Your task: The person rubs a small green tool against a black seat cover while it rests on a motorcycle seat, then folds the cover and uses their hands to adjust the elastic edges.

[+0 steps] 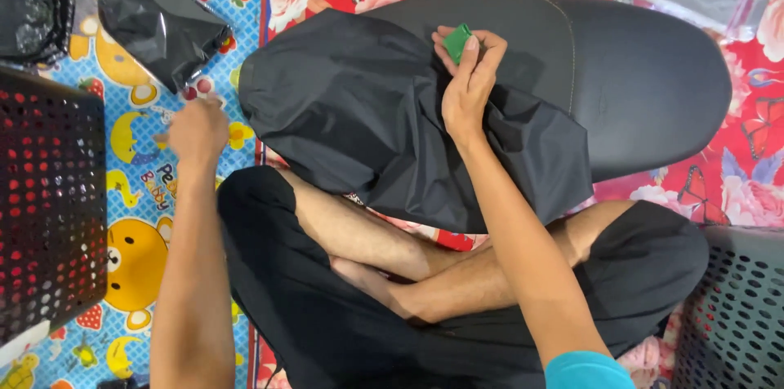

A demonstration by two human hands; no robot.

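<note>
On the black seat, right hand pinching green piece, upright.

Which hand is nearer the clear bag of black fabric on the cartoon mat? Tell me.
Left. The left hand hovers just below the clear bag of black fabric, apart from it. The right hand is farther right, holding a small green piece on the black cover.

Bright, even light fills the frame; shadows are soft. The left hand (middle left) is blurred, and plastic at upper right shows mild glare.

Head view, looking steeply down, close over lap
</note>
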